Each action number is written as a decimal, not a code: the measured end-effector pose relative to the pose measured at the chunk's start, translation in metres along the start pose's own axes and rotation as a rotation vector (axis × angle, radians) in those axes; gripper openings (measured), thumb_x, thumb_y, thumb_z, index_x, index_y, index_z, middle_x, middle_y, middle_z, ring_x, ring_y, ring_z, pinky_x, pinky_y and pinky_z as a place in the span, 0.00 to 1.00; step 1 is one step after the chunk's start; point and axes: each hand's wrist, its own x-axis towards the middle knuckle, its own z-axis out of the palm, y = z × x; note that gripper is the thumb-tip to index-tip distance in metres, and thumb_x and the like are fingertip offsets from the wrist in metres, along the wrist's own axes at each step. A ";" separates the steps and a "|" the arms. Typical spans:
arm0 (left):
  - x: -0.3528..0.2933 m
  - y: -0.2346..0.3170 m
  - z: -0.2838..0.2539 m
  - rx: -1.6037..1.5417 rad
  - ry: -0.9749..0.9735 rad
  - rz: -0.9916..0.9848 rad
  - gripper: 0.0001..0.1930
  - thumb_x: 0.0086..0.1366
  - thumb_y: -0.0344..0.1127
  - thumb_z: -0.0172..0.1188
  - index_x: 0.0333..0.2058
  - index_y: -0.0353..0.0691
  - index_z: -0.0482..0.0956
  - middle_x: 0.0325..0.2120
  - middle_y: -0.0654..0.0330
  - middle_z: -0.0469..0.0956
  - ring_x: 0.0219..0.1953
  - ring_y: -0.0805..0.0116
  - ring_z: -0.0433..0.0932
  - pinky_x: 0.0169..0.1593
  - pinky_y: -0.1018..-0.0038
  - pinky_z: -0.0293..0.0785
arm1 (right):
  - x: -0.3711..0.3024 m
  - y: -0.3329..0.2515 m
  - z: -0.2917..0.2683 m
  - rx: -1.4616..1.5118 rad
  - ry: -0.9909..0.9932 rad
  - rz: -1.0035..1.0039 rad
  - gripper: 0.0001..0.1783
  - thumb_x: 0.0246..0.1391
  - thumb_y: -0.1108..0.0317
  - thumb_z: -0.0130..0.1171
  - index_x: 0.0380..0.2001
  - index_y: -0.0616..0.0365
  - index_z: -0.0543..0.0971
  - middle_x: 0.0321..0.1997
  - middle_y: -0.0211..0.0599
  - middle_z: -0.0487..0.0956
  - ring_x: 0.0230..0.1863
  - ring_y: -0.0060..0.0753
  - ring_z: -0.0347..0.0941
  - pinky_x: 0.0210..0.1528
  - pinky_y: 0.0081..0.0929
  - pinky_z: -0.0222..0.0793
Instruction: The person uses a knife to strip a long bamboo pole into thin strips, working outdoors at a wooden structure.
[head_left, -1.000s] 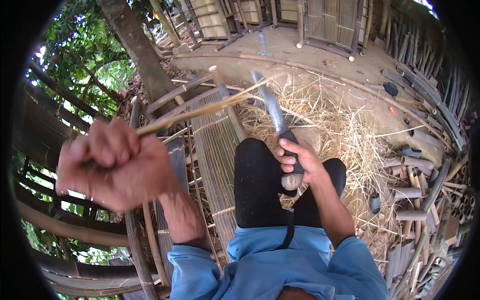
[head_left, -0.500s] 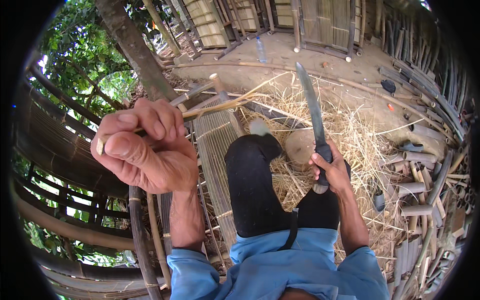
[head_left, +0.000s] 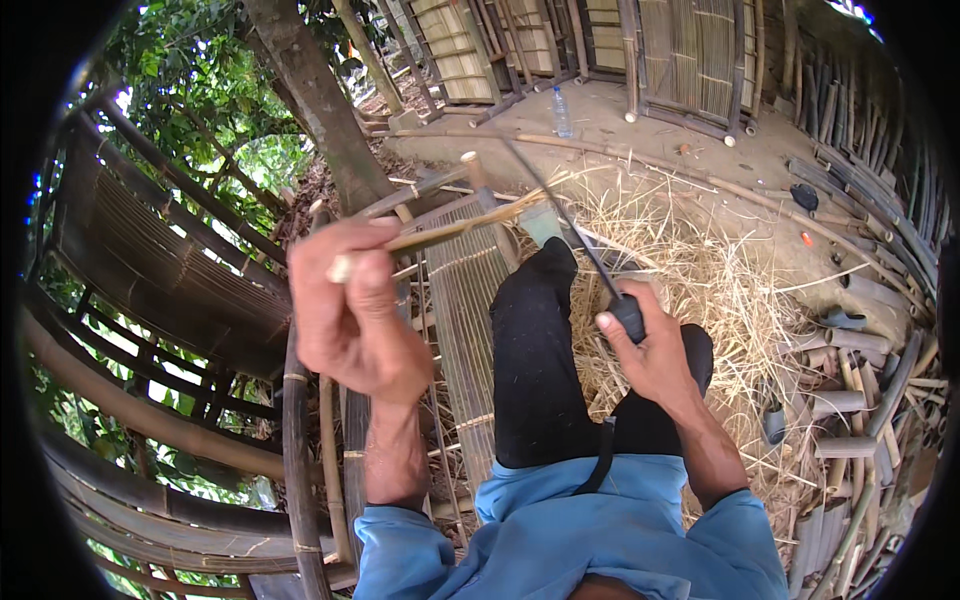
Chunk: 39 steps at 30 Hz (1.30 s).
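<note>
While right hand (head_left: 650,340) partly hides knife (head_left: 573,229), blade tip (head_left: 511,146) blurred.

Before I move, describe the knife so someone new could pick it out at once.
Start at the black trousers near the picture's middle. Beside their right knee, the right hand grips the knife by its black handle. From the hand it slants up and left, a thin, straight, dark line, unlike the tan, splayed strip in the left hand.
</note>
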 end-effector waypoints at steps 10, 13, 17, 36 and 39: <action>-0.084 0.002 0.035 -0.011 -0.152 0.057 0.08 0.72 0.28 0.58 0.45 0.29 0.74 0.37 0.47 0.80 0.40 0.55 0.81 0.45 0.63 0.80 | -0.002 -0.012 0.000 0.068 -0.037 -0.109 0.18 0.64 0.64 0.63 0.52 0.58 0.73 0.30 0.54 0.80 0.30 0.55 0.80 0.32 0.42 0.73; -0.072 0.001 0.063 -0.280 0.059 0.029 0.10 0.75 0.37 0.54 0.40 0.34 0.72 0.32 0.48 0.79 0.36 0.57 0.81 0.42 0.60 0.81 | -0.001 0.021 0.003 0.009 0.001 -0.085 0.18 0.64 0.62 0.64 0.52 0.58 0.73 0.21 0.38 0.73 0.22 0.32 0.72 0.28 0.33 0.69; -0.064 0.018 0.032 -0.476 0.083 0.010 0.13 0.77 0.47 0.50 0.43 0.43 0.70 0.26 0.60 0.77 0.21 0.75 0.70 0.30 0.70 0.76 | -0.004 0.034 0.013 0.033 -0.075 -0.098 0.20 0.63 0.62 0.65 0.53 0.59 0.73 0.25 0.52 0.80 0.27 0.57 0.80 0.28 0.45 0.71; -0.104 0.021 -0.015 0.070 0.122 -0.059 0.08 0.69 0.36 0.55 0.35 0.39 0.76 0.34 0.55 0.69 0.38 0.59 0.72 0.38 0.63 0.76 | -0.007 0.005 0.055 -0.130 -0.097 -0.356 0.15 0.59 0.65 0.66 0.44 0.59 0.75 0.25 0.45 0.75 0.21 0.47 0.76 0.22 0.39 0.72; -0.109 0.032 -0.015 0.133 -0.053 -0.085 0.10 0.74 0.40 0.57 0.38 0.39 0.75 0.36 0.59 0.68 0.41 0.62 0.70 0.41 0.68 0.75 | -0.010 -0.021 0.045 -0.142 -0.136 -0.511 0.14 0.57 0.64 0.68 0.42 0.57 0.76 0.23 0.37 0.72 0.18 0.36 0.74 0.17 0.33 0.71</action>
